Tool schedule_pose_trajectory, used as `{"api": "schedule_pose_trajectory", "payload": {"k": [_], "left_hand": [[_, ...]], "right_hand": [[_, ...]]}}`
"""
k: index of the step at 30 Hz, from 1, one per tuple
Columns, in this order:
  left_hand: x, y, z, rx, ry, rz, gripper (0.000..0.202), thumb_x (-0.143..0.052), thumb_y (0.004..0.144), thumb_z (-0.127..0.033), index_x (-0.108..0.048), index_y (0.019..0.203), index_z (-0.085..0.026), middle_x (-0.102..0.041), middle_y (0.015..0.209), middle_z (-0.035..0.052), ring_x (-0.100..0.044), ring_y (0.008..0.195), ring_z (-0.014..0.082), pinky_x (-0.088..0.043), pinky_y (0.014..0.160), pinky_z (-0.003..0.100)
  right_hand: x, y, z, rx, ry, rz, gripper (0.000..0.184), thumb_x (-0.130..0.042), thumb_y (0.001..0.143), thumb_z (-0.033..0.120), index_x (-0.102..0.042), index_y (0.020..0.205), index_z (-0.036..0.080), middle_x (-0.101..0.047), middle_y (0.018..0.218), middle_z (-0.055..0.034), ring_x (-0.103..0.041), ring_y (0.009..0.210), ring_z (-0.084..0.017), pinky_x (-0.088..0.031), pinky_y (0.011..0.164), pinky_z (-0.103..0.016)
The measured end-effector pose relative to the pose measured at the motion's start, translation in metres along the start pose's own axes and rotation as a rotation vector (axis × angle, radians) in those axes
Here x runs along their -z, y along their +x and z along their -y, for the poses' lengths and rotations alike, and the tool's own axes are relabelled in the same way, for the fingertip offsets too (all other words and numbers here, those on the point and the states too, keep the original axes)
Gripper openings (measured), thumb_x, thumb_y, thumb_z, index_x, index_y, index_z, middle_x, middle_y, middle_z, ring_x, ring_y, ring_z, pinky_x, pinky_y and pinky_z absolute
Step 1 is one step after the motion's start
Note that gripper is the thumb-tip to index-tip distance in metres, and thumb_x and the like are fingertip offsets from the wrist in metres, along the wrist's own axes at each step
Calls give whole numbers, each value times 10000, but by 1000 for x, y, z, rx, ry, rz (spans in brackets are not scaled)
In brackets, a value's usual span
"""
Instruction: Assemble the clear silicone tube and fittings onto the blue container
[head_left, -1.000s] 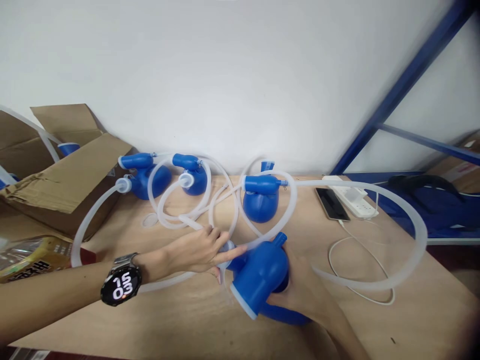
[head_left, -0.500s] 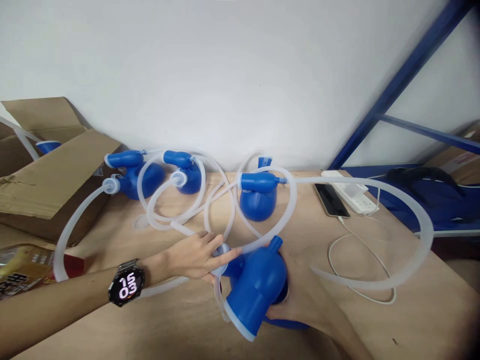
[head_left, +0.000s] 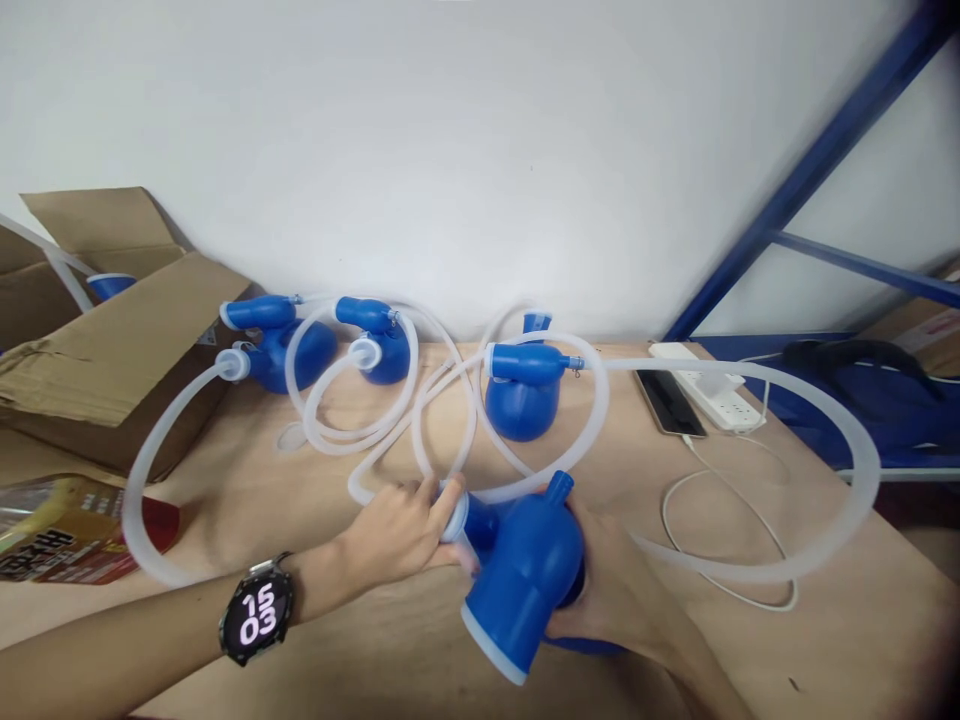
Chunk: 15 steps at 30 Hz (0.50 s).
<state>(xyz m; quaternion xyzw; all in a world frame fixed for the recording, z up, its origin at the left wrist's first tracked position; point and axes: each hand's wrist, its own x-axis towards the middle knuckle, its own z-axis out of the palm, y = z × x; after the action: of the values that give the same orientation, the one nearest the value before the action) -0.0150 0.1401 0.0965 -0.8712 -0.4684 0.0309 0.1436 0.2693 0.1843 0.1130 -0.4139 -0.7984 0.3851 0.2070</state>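
Note:
A blue plastic bottle (head_left: 525, 575) with a wide bent neck and a small upper nozzle is tilted toward me, low in the middle of the view. My right hand (head_left: 604, 570) is closed around it from the right; the bottle hides some of the fingers. At the bottle's left side spout, my left hand (head_left: 405, 530) grips a whitish cap (head_left: 455, 518), fingers over the top and thumb below. A translucent strap hangs beneath the cap. Behind the left hand, a clear hose (head_left: 360, 480) curves across the table. A watch (head_left: 257, 612) is on my left wrist.
Several similar bottles (head_left: 523, 405) with looping hoses stand along the wall. On the left are an open cardboard box (head_left: 135, 340) and a drink bottle (head_left: 82, 530). A phone (head_left: 671, 403), a power strip (head_left: 712, 390) and a white cable (head_left: 739, 515) lie on the right.
My left hand's fingers have curled more closely around the cap, where the index finger was stretched across it. The view has shifted slightly; my right hand keeps its hold.

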Motion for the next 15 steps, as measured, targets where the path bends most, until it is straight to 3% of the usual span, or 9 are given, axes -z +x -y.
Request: {"api": "schedule_pose_trajectory", "payload": {"k": [4,7,11,15], "left_hand": [[13,2,-21,248,33,39,836,-390,1039,-751,-558,1375,-4,-659,724,99,-693,603,295,-483,487,347],[24,5,-32,281,62,3,737,-381,1101,-634,-596,1321,35,-610,628,79,-654,529,293,-413,453,347],[36,9,-44,347,54,-15,623,-329,1131,-555,-674,1131,-37,-592,618,82,-631,490,260,-322,421,312],[42,9,-49,484,-121,94,642,-385,1098,-620,-666,1137,-45,-665,745,136,-695,599,318,-458,468,351]], "right_hand": [[1,-2,0,23,-15,-14,827,-887,568,418,-580,1314,237,-770,1078,-93,-743,972,-365,-589,825,-444],[3,-3,-3,19,-27,-11,814,-884,582,448,-585,1308,230,-769,1046,-83,-742,911,-346,-594,820,-451],[10,-2,-12,44,-11,9,867,-898,569,485,-587,1333,218,-761,1073,-101,-736,971,-365,-594,874,-483],[15,-2,-22,93,28,0,929,-905,578,486,-555,1389,198,-723,1234,-152,-700,1142,-402,-574,982,-540]]}}
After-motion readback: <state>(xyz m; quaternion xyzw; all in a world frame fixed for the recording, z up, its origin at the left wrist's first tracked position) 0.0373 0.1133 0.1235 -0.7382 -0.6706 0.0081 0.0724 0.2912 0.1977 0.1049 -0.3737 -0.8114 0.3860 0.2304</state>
